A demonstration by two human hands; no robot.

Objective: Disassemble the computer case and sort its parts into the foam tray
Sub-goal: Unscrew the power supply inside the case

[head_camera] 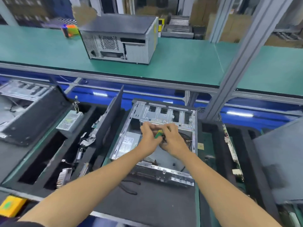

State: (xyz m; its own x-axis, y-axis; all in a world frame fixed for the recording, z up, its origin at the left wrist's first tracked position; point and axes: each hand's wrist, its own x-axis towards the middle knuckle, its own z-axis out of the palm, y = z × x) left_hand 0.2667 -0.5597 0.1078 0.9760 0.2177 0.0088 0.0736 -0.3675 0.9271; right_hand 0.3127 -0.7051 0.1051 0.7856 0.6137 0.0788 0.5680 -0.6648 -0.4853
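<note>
A black foam tray (91, 154) with long rectangular slots fills the left of the desk (203, 145), a perforated grey metal power supply (69, 122) standing in one slot beside an upright dark panel (113, 115). Just right, the open computer case (164, 112) lies as bare stamped steel. Inside it, the left hand (148, 136) and right hand (172, 140) meet, fingers curled, pinching a small green-and-yellow part (158, 134). Another closed case (121, 40) sits on the green shelf behind.

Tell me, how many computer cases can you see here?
2 clearly. The open case lies before the person, both hands inside it; a closed case stands on the green shelf behind. Blurred shapes at the far left and right edges may be more.
</note>
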